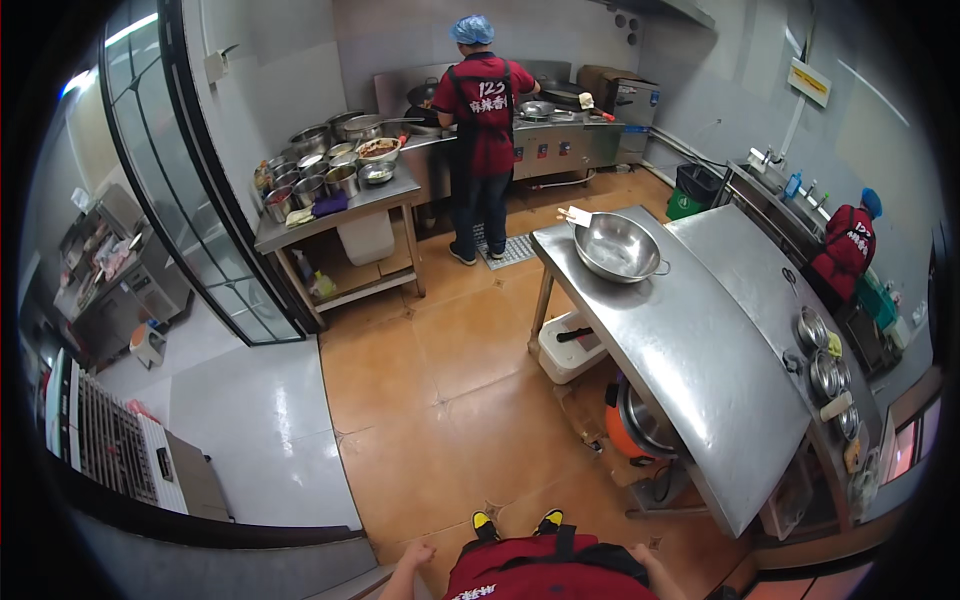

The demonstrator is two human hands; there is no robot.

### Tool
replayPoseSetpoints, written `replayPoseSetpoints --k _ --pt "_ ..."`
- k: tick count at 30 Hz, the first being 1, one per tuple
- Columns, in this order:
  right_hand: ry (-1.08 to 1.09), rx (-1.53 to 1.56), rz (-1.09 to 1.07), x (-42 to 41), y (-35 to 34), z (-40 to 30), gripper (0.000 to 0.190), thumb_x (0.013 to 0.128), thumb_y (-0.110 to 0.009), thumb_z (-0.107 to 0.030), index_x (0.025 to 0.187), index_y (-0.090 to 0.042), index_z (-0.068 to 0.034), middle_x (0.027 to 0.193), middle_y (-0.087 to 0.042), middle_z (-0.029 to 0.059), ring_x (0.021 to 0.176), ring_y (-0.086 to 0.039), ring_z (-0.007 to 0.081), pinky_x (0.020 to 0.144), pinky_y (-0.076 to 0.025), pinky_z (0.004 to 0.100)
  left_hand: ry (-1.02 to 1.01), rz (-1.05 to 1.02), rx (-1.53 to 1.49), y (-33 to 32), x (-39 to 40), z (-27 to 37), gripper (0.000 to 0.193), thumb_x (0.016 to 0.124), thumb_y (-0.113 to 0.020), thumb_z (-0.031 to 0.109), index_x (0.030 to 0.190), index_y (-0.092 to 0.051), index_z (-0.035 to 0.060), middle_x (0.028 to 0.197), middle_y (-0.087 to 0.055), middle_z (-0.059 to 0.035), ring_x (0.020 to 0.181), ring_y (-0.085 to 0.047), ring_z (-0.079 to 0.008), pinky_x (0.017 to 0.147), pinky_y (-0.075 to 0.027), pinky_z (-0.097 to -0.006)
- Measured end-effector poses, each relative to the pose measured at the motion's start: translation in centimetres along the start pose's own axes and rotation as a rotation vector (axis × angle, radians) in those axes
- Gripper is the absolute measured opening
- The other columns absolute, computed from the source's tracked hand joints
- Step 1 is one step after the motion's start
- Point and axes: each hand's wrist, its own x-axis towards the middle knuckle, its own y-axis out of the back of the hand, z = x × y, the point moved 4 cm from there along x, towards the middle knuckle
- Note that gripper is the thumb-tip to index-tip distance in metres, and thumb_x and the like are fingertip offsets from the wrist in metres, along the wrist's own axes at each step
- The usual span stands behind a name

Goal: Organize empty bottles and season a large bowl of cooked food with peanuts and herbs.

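My left hand (420, 553) hangs beside my body over the tile floor (450, 420), its fingers curled and nothing visible in it. On the other side, my right hand (640, 553) hangs at the edge of my dark apron; its fingers are small and partly hidden. Neither hand touches a work surface. Nearest to the right hand is a stainless steel table (697, 330). A wide two-handled steel basin (616, 244) stands at the table's far end, with a white slip (579, 216) at its rim.
One person (484, 105) stands at the stove (555, 150); another (847, 240) bends near the sink counter. Steel pots (311, 187) crowd a side table (382, 196). Beneath the steel table are an orange round appliance (622, 427) and a white bin (559, 367). A glass partition (202, 187) stands left.
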Motion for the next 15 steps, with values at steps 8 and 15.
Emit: replayPoseSetpoints --k 8,15 --pt "0.063 0.204 -0.115 -0.6 5.2 -11.5 0.027 0.073 -0.051 -0.024 0.085 -0.058 0.0 0.078 -0.06 0.0115 0.075 -0.058 0.0194 0.068 -0.045 0.0299 0.184 0.081 0.013 0.2 1.3 -9.9 0.032 0.069 -0.051 0.029 0.075 -0.06 -0.0006 0.067 -0.059 -0.0154 0.063 -0.059 -0.0176 0.057 -0.045 -0.0295" --pt "0.145 -0.023 0.109 1.4 9.4 -12.0 0.023 0.074 -0.049 -0.02 0.085 -0.058 -0.002 0.075 -0.061 0.0099 0.069 -0.059 0.0178 0.064 -0.046 0.0277 0.055 0.022 -0.234 -1.1 3.4 -0.5 0.023 0.077 -0.048 0.024 0.085 -0.055 0.0034 0.072 -0.057 -0.0042 0.058 -0.052 -0.0123 0.051 -0.042 -0.0238"
